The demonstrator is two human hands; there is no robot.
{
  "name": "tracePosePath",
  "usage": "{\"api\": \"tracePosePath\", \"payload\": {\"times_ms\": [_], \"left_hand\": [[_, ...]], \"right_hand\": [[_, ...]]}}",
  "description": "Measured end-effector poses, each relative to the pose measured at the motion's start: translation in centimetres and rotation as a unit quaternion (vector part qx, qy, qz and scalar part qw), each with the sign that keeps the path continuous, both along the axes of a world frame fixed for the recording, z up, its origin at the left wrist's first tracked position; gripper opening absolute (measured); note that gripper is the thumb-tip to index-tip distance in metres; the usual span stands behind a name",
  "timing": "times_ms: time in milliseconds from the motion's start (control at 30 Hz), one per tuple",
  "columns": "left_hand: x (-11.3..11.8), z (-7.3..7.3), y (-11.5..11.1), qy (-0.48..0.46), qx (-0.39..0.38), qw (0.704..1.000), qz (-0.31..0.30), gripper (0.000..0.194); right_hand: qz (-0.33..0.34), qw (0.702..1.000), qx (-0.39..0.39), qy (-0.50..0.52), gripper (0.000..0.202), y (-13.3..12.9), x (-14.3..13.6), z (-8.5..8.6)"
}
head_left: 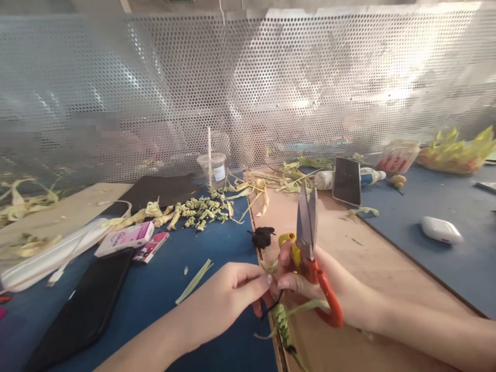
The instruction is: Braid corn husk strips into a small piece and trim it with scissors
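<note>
Close to the middle, my left hand (236,292) is closed, pinching the top end of a green braided plant strip (283,325). Black thread runs around that end by my fingers, and the braid hangs down below them. My right hand (329,276) grips a pair of scissors (308,227) with orange and yellow handles. Its blades point up and look nearly together. The fingertips of that hand also meet the braid's top end beside my left fingers, which partly hide it. A small bundle of black thread (262,237) lies just beyond my hands.
Several braided pieces (201,211) lie at mid-left before a plastic cup with a straw (212,168). A black phone (85,305) lies left. A propped phone (346,181), a bottle (372,176) and a white earbud case (440,230) are right. A perforated metal panel (186,77) stands behind.
</note>
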State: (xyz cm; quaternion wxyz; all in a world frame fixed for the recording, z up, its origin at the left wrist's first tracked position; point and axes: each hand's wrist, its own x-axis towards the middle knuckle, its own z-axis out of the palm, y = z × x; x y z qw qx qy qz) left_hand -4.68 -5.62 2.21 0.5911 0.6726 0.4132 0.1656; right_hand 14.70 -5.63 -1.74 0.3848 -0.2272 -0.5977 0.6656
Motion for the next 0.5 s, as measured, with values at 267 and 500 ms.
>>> {"api": "tracePosePath", "payload": {"times_ms": [267,500], "left_hand": [[0.6,-0.8,0.1,-0.01,-0.039,0.999,0.016,0.02],[1.0,-1.5,0.1,-0.011,-0.027,0.998,0.058,0.024]], "right_hand": [[-0.065,0.995,0.031,-0.065,0.027,-0.1,-0.3,0.1],[-0.05,0.997,0.022,-0.05,0.027,0.2,-0.3,0.2]]}}
